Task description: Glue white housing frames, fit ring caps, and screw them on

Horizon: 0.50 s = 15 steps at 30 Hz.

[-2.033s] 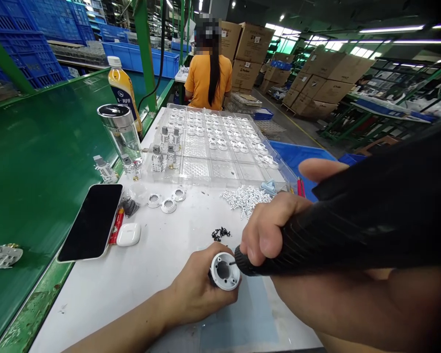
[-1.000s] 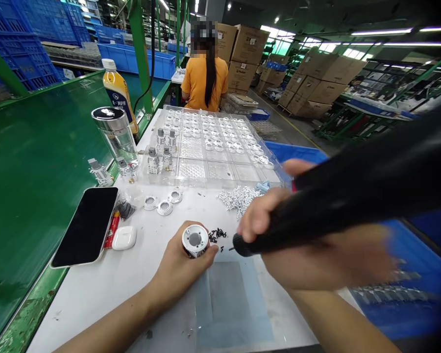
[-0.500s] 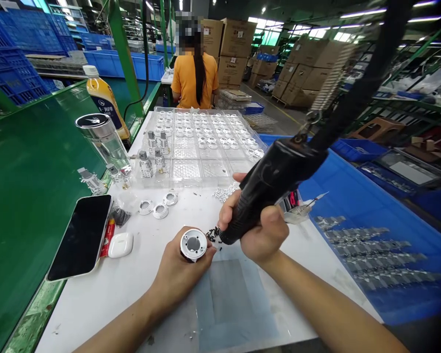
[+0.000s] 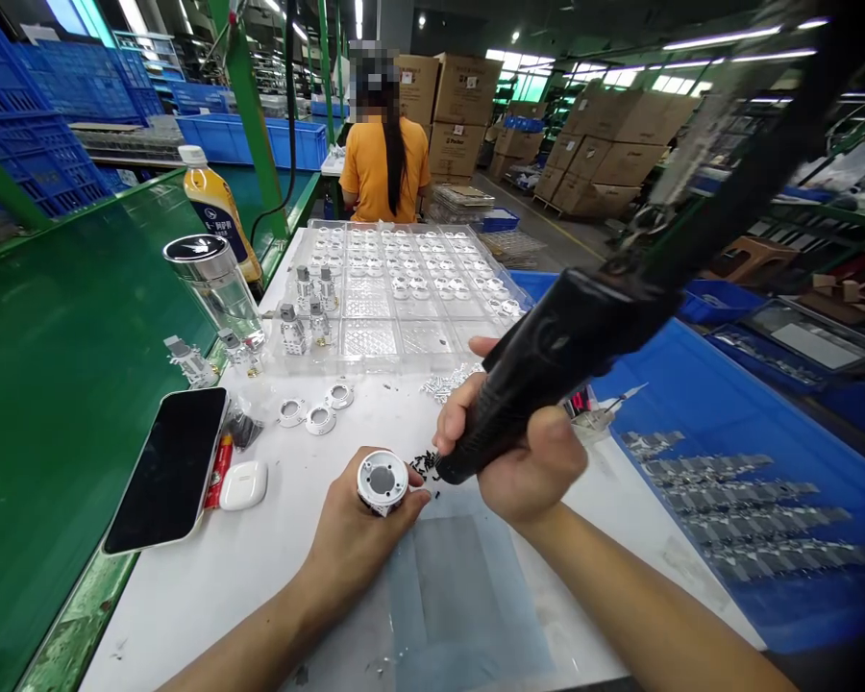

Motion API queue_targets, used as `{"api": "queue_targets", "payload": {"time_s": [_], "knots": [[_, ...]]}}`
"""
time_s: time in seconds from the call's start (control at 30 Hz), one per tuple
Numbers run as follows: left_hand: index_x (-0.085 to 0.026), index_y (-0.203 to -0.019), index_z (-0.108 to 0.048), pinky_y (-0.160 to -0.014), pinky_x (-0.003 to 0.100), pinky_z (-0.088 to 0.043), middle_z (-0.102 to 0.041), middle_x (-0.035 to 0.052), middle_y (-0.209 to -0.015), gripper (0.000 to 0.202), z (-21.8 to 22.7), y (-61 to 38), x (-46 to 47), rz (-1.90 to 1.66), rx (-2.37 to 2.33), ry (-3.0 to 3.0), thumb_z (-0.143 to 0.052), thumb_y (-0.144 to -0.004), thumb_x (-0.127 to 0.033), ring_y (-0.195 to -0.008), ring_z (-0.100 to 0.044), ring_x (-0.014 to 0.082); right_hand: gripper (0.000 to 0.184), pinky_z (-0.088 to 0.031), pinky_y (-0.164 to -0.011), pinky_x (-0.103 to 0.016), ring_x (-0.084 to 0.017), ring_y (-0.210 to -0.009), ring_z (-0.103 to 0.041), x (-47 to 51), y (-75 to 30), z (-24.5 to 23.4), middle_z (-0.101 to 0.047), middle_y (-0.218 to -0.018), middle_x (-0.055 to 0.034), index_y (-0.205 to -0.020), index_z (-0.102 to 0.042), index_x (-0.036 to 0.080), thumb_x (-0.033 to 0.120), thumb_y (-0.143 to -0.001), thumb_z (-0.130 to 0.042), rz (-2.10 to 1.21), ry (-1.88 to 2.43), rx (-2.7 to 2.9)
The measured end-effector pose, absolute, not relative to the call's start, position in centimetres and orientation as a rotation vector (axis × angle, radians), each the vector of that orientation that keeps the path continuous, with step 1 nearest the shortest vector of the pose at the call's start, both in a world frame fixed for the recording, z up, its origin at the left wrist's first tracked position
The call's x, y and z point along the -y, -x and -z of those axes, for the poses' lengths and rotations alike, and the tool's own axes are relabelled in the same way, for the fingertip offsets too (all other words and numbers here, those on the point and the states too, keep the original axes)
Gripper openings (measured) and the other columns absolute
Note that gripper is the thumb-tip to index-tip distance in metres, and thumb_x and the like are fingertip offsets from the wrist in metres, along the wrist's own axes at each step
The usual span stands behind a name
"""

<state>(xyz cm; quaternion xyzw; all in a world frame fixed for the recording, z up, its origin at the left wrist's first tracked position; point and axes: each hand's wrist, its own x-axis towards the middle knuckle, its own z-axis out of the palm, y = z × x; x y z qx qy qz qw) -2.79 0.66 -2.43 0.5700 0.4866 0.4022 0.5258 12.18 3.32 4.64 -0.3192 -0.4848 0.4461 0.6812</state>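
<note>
Closed L hand (image 4: pixel 353 538) wraps the lower body of a round cup-shaped housing (image 4: pixel 382 481), fingers and thumb around its sides; I hold it just above the white bench (image 4: pixel 209 577), near the front edge. Housing axis approx. upright, open end up and tipped slightly toward me, central hole visible. R hand (image 4: pixel 519 452) is clenched on the black grip of an electric screwdriver (image 4: pixel 548 370). Driver long axis runs diag. from upper right down to lower left; bit end points down-left at a small heap of black screws (image 4: pixel 425 464), just right of the housing. Whether the bit touches a screw: cannot tell. Behind: three loose rings (image 4: pixel 320 419), a clear compartment tray (image 4: pixel 404 308) w/ small parts, a heap of silver screws (image 4: pixel 447 384). Left: phone (image 4: pixel 165 468), earbud case (image 4: pixel 243 484), glass tumbler (image 4: pixel 216 288), orange bottle (image 4: pixel 216 211). Right: blue bin (image 4: pixel 728 423). Far end: a person in an orange shirt (image 4: pixel 385 168), back turned.
</note>
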Motion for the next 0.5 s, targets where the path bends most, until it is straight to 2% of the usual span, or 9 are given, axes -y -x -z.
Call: {"api": "queue_targets", "payload": {"time_s": [0.1,0.2,0.33,0.5], "knots": [[-0.022,-0.098,-0.069,-0.074,0.029,-0.053,-0.07,-0.0015,-0.083,0.02,2.7,2.9,-0.6,-0.965,-1.141,-1.367,-0.08,-0.082,-0.028,-0.078,-0.067,0.0183,0.058,-0.045,-0.038,-0.036,-0.021,-0.041,-0.054,-2.6,-11.7,-6.5,-0.065,-0.059,-0.0003,-0.118,-0.061,0.023,0.069,-0.082,-0.063,-1.036,0.687,1.076],[-0.023,-0.095,-0.068,-0.078,0.029,-0.053,-0.072,-0.0012,-0.09,0.019,2.8,2.9,-0.5,-0.983,-1.127,-1.389,-0.081,-0.081,-0.024,-0.084,-0.067,0.0182,0.056,-0.043,-0.036,-0.035,-0.021,-0.04,-0.053,-2.4,-11.2,-6.9,-0.065,-0.058,-0.001,-0.117,-0.062,0.025,0.069,-0.082,-0.063,-1.054,0.675,1.072],[-0.022,-0.089,-0.068,-0.073,0.029,-0.051,-0.073,-0.0018,-0.085,0.011,3.0,2.9,-0.5,-0.983,-1.124,-1.406,-0.076,-0.083,-0.021,-0.077,-0.067,0.0173,0.057,-0.044,-0.037,-0.036,-0.022,-0.04,-0.053,-2.4,-11.1,-6.7,-0.064,-0.057,-0.001,-0.118,-0.063,0.026,0.069,-0.081,-0.063,-1.062,0.691,1.065],[-0.021,-0.088,-0.068,-0.069,0.029,-0.052,-0.074,-0.0001,-0.086,0.01,2.9,2.8,-0.6,-0.986,-1.115,-1.411,-0.076,-0.082,-0.021,-0.076,-0.068,0.0185,0.054,-0.044,-0.037,-0.035,-0.021,-0.04,-0.054,-2.5,-11.0,-6.6,-0.064,-0.058,-0.0019,-0.116,-0.066,0.025,0.067,-0.083,-0.062,-1.047,0.67,1.066]]}}
